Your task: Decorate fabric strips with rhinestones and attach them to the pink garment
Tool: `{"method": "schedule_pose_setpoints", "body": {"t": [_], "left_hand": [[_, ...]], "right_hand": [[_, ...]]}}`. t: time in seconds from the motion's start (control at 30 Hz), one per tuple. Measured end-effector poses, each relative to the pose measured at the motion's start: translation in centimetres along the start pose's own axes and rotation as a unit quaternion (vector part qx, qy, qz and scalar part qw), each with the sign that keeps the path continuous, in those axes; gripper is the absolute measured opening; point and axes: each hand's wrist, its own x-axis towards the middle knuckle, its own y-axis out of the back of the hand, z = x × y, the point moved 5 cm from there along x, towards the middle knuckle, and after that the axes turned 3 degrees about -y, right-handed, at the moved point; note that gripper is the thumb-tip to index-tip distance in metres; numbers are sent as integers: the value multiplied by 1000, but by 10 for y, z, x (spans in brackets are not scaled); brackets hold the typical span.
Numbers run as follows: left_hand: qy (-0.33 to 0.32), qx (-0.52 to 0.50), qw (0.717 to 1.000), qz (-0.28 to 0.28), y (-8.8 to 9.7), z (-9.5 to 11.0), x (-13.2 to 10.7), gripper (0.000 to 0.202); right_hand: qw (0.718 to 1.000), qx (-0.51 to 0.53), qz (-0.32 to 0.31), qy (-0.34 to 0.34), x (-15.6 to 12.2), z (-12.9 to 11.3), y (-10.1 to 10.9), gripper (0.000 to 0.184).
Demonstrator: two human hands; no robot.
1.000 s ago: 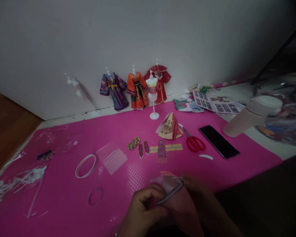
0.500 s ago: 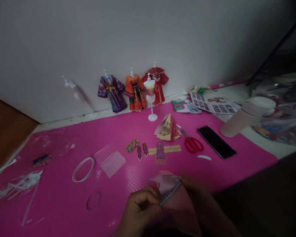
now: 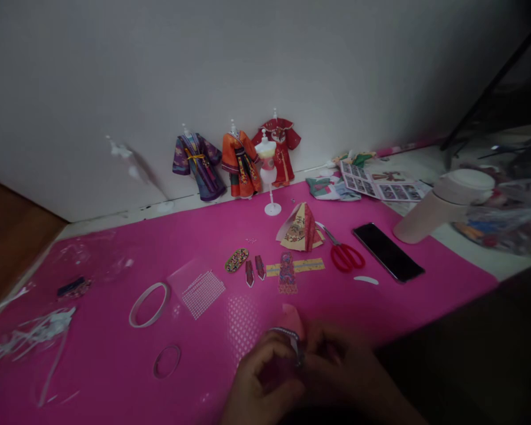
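Observation:
Close to the table's front edge, a small pink piece of fabric (image 3: pixel 291 319) with a dark, beaded-looking trim (image 3: pixel 285 332) is bent between my two hands. My left hand (image 3: pixel 265 372) is closed on its left side, thumb and fingers curled round the cloth. Pinched fingers of my right hand (image 3: pixel 336 357) are at the trim's lower right end; shadow hides much of them. Just beyond lie a yellow strip (image 3: pixel 312 265) crossed by a patterned red-purple panel (image 3: pixel 287 274), and two small pointed patterned pieces (image 3: pixel 259 267).
Red-handled scissors (image 3: pixel 347 258), a folded cream-and-red cloth (image 3: pixel 300 230), a phone (image 3: pixel 388 252) and a bottle (image 3: pixel 442 206) lie to the right. Leftward are a bead sheet (image 3: pixel 203 295) and tape rolls (image 3: pixel 135 307). Doll outfits (image 3: pixel 199 168) and a white mannequin (image 3: pixel 269 174) stand behind.
The fabric has been turned and bunched lower between my hands, so less of it shows. Its trim, straight and slanted before, now bends. My right hand has come nearer my left.

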Motion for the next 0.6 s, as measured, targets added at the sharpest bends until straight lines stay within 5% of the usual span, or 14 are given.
{"method": "schedule_pose_setpoints", "body": {"t": [0.17,0.43,0.6], "left_hand": [[42,-14,999,13,0,-9,-1,5],[-8,-10,1000,27,1,-3,3,12],[37,-16,999,21,5,-14,-5,16]], "right_hand": [[999,33,-9,-8,-2,1,-4,17],[999,43,-18,24,-2,5,-3,14],[999,31,-7,35,-2,6,-6,19]]}}
